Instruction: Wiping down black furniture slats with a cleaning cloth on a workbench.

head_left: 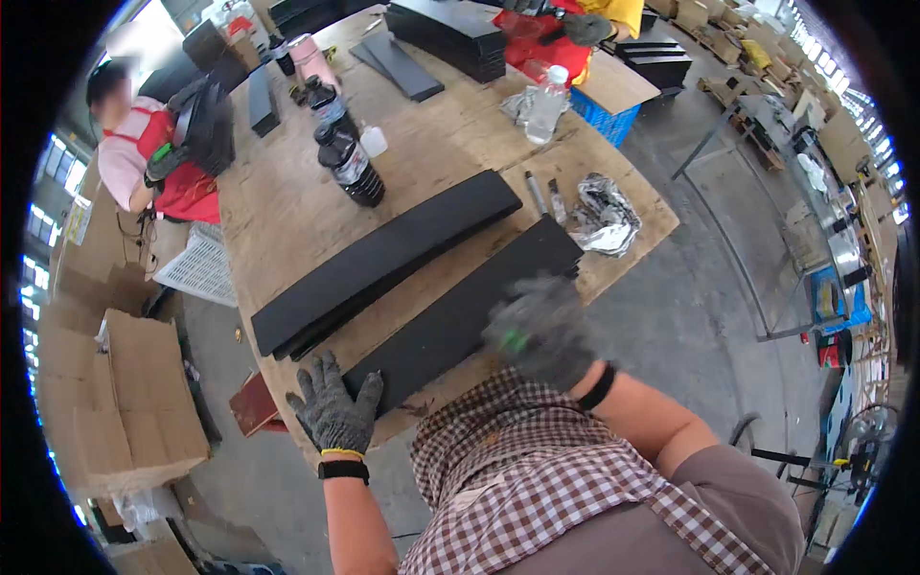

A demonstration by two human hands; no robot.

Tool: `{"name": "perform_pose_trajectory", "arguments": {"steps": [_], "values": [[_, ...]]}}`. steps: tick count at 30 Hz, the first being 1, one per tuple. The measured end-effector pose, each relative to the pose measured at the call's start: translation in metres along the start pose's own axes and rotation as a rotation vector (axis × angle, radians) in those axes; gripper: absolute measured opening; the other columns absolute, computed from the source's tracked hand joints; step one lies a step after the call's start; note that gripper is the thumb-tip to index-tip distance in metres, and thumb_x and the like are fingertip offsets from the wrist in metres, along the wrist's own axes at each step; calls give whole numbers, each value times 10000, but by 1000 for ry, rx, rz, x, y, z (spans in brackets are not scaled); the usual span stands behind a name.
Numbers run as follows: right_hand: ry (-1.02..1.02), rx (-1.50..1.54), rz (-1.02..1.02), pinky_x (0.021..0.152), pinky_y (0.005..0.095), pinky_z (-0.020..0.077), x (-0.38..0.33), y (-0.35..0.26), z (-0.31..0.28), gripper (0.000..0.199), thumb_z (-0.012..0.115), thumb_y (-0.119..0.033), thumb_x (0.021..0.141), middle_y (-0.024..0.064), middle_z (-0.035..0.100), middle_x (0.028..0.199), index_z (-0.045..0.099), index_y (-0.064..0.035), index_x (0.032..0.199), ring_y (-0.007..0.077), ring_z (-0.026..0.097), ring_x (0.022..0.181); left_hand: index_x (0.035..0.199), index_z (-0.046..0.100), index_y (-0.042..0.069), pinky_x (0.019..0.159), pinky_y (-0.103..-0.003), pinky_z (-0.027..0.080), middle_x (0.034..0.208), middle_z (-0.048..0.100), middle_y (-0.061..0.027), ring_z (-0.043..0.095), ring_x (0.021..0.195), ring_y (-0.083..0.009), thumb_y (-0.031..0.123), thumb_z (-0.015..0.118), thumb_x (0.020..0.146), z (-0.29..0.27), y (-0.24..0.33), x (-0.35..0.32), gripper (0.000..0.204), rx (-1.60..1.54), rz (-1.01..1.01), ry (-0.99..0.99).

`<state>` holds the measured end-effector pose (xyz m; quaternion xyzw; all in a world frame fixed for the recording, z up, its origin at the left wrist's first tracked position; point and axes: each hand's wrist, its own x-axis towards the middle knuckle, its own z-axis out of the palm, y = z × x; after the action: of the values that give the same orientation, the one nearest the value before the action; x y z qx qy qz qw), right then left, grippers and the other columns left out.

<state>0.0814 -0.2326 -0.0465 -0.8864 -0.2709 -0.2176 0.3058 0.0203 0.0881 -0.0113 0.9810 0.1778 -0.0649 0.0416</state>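
A stack of long black strips (450,316) lies slantwise on the wooden table (460,134) right in front of me. My left hand (337,404), in a grey knit glove, rests at the near left end of this stack with its fingers spread. Over the right part of the strips is my right hand (541,331), also gloved and smeared by motion. A green patch shows at its glove; what it holds, if anything, I cannot make out. Beyond lies a second, slightly curved stack of black strips (383,259).
Dark bottles (350,165), a clear bottle (547,105), crumpled foil (607,216) and a marker-like stick (536,194) stand or lie on the table. More black strips (446,38) are at the far edge. Two co-workers in red aprons (153,134) work across from me. Cardboard boxes (139,402) stand left.
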Motion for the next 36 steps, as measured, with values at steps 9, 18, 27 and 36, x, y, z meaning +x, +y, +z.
{"name": "perform_pose_trajectory", "arguments": {"steps": [9, 18, 27, 36], "values": [[311, 640, 770, 935, 335, 545, -14, 116, -71, 345, 713, -172, 1003, 85, 718, 1170, 636, -23, 1305, 211, 690, 1055, 1565, 398, -14, 1269, -580, 150, 1629, 374, -249, 292, 1536, -418, 553, 768, 839, 16, -18, -11, 992, -130, 63, 196], [414, 1205, 842, 958, 341, 539, -32, 72, -39, 253, 718, -94, 989, 68, 709, 1139, 666, -30, 1229, 186, 668, 1053, 1434, 527, -83, 1061, -408, 451, 1302, 661, -221, 608, 1183, -305, 292, 755, 932, 37, -65, -78, 667, -913, -395, 159], [606, 1249, 734, 951, 334, 510, 0, 76, -61, 248, 709, -192, 997, 63, 713, 1150, 693, -29, 1183, 169, 653, 1068, 1346, 648, 11, 1123, -400, 427, 1331, 672, -115, 615, 1215, -255, 319, 654, 1016, 38, -83, -77, 451, -1672, -150, 437], [396, 1086, 648, 970, 328, 524, 51, 79, -41, 266, 701, -197, 1005, 75, 720, 1109, 663, -30, 1209, 175, 676, 1051, 1512, 433, -29, 1139, -425, 429, 1467, 553, -174, 548, 1320, -297, 227, 715, 992, 44, -56, -54, 645, -1100, -269, 449]]}}
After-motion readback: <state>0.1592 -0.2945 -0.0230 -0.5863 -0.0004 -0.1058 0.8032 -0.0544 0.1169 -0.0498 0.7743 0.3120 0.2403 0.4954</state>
